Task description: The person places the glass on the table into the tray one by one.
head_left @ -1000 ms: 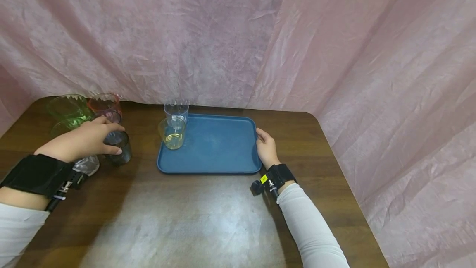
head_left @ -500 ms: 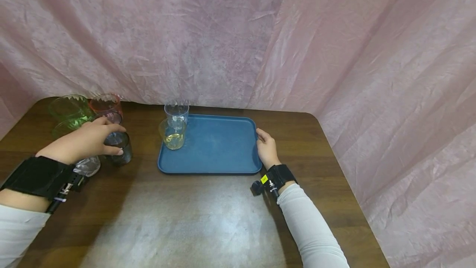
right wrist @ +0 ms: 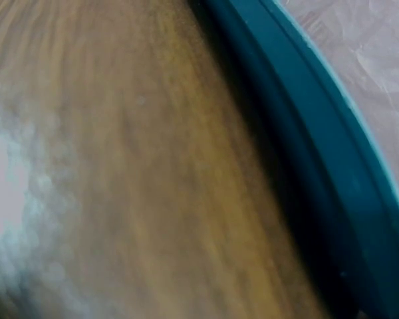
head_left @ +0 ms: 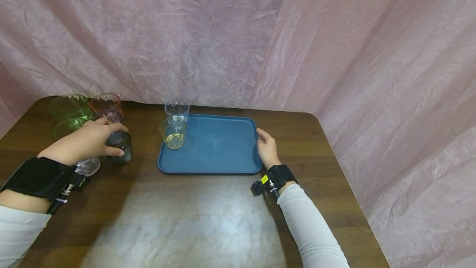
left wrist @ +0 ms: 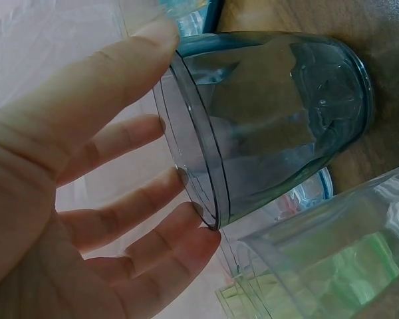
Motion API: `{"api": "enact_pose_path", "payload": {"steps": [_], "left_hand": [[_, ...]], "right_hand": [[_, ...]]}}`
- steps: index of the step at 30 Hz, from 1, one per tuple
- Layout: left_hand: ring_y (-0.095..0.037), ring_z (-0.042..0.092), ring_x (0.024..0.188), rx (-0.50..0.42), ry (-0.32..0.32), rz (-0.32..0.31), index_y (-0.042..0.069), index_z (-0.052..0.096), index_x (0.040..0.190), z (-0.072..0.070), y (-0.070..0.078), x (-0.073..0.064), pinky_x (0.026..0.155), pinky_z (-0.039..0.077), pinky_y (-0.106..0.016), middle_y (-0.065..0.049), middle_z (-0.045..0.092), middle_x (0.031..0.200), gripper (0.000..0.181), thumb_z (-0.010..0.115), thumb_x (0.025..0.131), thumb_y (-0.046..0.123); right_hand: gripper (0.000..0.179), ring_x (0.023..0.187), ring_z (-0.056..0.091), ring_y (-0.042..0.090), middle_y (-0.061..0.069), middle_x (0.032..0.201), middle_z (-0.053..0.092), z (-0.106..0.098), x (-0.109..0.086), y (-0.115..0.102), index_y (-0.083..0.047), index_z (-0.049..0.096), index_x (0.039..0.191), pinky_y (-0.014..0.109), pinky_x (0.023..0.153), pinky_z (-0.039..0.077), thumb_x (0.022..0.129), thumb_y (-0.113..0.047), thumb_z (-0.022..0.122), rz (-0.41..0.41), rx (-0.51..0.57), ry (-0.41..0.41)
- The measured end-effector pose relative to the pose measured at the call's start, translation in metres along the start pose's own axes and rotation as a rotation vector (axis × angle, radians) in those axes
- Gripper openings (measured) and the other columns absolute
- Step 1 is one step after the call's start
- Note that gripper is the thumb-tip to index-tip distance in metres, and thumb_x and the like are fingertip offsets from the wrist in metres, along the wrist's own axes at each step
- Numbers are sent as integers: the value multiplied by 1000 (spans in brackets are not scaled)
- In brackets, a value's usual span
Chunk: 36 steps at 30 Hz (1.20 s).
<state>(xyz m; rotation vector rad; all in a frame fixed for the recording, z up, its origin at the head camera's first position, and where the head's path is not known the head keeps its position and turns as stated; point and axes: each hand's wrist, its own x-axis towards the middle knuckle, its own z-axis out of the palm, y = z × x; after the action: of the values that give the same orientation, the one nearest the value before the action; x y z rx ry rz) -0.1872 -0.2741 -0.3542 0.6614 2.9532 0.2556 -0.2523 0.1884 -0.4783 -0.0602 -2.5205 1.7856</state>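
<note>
In the head view, my left hand (head_left: 87, 139) reaches over the left side of the table and holds a dark bluish-grey glass tumbler (head_left: 121, 152) from above. The left wrist view shows the thumb on one side of the tumbler's (left wrist: 266, 100) rim and the fingertips at the other side. My right hand (head_left: 267, 149) grips the right edge of a blue rectangular tray (head_left: 219, 146). A yellowish tumbler (head_left: 174, 139) stands at the tray's left side, with a clear tumbler (head_left: 178, 113) behind it at the far left corner. The right wrist view has only the tray's rim (right wrist: 319, 133).
Green glasses (head_left: 70, 108) and a pinkish-red glass (head_left: 107, 108) stand behind my left hand. A clear glass (head_left: 89, 166) shows partly under the left wrist. A pink curtain (head_left: 223, 40) hangs behind the wooden table's (head_left: 290, 123) back edge.
Almost nothing differs: the left hand has shifted very slightly to the right at the dark tumbler. The right hand and the tray stay where they were.
</note>
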Motion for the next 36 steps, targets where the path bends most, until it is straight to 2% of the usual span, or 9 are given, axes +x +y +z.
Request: {"api": "enact_pose_path", "payload": {"steps": [3,13,23,31,36], "left_hand": [[-55,52,97,10,2,2,-4,57,121,0,1,-1,83,36,-71,-39,53,107,64,81,73,31],[-46,55,89,31,84,38,0,63,114,2,8,-1,78,39,-64,-31,58,97,62,85,65,32],[-45,54,92,33,51,24,1,62,115,2,12,0,82,37,-66,-31,59,100,63,85,65,33],[-48,52,98,19,68,19,2,62,114,1,16,1,86,35,-68,-32,58,104,62,85,65,31],[-44,53,95,19,99,40,5,62,112,-2,21,5,84,36,-64,-30,57,102,60,86,63,31]], "right_hand": [[43,135,38,26,19,147,41,0,0,0,2,42,140,41,113,32,98,0,37,-3,3,0],[43,135,38,25,19,147,41,1,0,0,2,41,140,39,113,32,98,1,37,-7,7,-6],[43,137,35,27,20,148,39,0,-1,-2,2,40,142,41,114,30,99,1,36,6,21,-22],[43,135,38,25,18,147,41,1,0,0,2,42,141,40,113,32,98,0,37,-5,-5,-8],[42,135,38,26,18,147,42,0,1,1,1,43,140,41,113,32,98,2,37,-3,-1,-7]]}}
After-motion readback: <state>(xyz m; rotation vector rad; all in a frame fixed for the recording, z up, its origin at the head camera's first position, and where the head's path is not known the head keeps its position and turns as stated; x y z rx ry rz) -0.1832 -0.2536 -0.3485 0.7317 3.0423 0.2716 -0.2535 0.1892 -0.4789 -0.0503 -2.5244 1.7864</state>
